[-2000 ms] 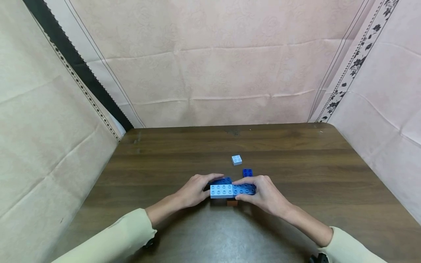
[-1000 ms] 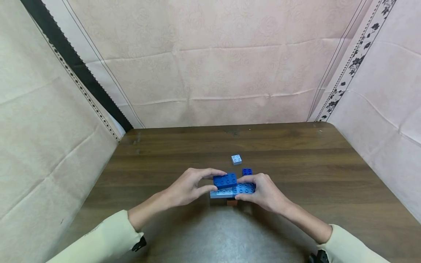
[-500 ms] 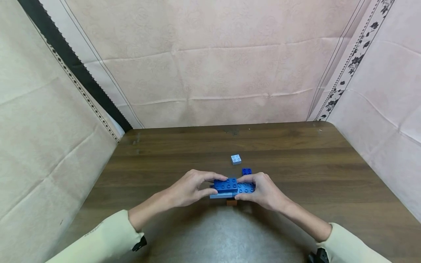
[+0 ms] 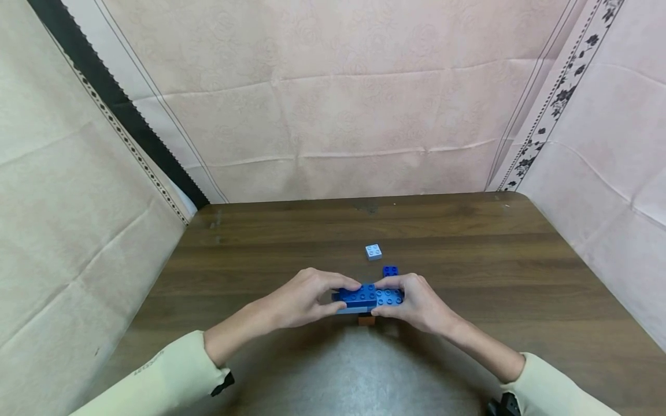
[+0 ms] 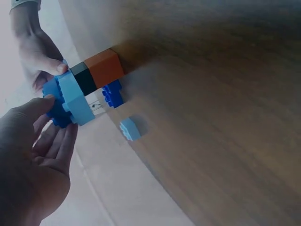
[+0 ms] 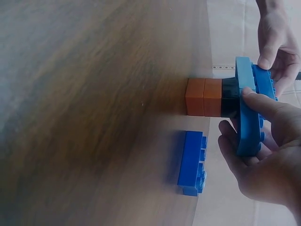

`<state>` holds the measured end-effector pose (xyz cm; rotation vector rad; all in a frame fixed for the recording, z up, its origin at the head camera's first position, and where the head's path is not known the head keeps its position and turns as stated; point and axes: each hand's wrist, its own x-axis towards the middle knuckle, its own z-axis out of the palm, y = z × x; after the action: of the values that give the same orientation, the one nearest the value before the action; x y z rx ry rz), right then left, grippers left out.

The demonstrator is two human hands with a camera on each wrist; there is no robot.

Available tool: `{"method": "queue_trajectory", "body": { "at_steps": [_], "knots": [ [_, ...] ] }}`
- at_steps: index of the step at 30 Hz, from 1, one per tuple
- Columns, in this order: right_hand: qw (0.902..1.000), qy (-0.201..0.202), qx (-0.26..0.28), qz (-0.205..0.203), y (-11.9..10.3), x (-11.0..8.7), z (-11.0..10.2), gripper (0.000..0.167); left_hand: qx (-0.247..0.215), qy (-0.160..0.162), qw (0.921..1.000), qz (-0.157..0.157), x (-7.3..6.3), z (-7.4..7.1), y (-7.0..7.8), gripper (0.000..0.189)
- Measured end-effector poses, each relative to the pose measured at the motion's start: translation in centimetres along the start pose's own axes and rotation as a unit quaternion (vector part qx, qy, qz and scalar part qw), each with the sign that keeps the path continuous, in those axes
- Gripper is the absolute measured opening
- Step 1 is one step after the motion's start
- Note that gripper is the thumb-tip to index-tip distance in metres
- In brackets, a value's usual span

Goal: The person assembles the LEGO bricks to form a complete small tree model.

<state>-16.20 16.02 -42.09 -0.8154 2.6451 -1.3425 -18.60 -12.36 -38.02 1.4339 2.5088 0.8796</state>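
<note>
My left hand (image 4: 302, 300) pinches a blue studded toy brick (image 4: 356, 297) between thumb and fingers. It sits over the light blue brick (image 5: 77, 99) at the top of a small tower, studs upward. With thumb and fingers on opposite sides, my right hand (image 4: 418, 303) grips the medium blue brick (image 6: 249, 129) at the tower's right end. Beneath these, a black brick (image 6: 229, 96) rests on a column of orange bricks (image 6: 204, 97) standing on the table. From the head view, the column is mostly hidden under the wide upper layer.
Behind the tower lies a loose dark blue brick (image 4: 390, 270), partly hidden by the right hand. Farther back is a small light blue brick (image 4: 373, 252). The brown wooden table (image 4: 260, 231) ends at pale cloth (image 4: 333, 127) hanging at the back and sides.
The left hand lifted the blue brick from behind the tower, brought it over the light blue one and lowered it there. My right hand has kept its grip on the tower.
</note>
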Motion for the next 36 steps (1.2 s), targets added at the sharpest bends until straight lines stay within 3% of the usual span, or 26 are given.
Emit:
{"method": "queue_trajectory", "body": {
  "at_steps": [9,15,18,23,30,36],
  "knots": [
    [0.9996,-0.015,-0.008,-0.024,-0.2,0.2,-0.2,0.044,0.041,-0.019,0.9989,-0.010,0.5,-0.3,0.9,0.036],
    [0.9982,0.008,0.011,-0.059,-0.8,0.5,-0.3,0.037,0.042,-0.014,0.9990,-0.008,0.6,-0.2,0.9,0.035],
    [0.9982,0.015,0.020,-0.055,-0.8,0.5,-0.2,0.033,0.025,-0.001,0.9996,-0.011,0.3,0.1,0.5,0.036],
    [0.9980,0.016,0.036,-0.049,-0.7,0.6,0.0,0.032,-0.051,0.035,0.9978,-0.025,-0.5,1.1,-0.8,0.041],
    [0.9983,0.020,0.038,-0.040,-0.7,0.5,0.3,0.033,-0.163,0.084,0.9817,-0.050,-1.3,2.6,-2.0,0.047],
    [0.9985,0.022,0.035,-0.035,-0.6,0.5,0.3,0.033,-0.254,0.124,0.9530,-0.108,-1.6,3.9,-2.2,0.038]
  ]
}}
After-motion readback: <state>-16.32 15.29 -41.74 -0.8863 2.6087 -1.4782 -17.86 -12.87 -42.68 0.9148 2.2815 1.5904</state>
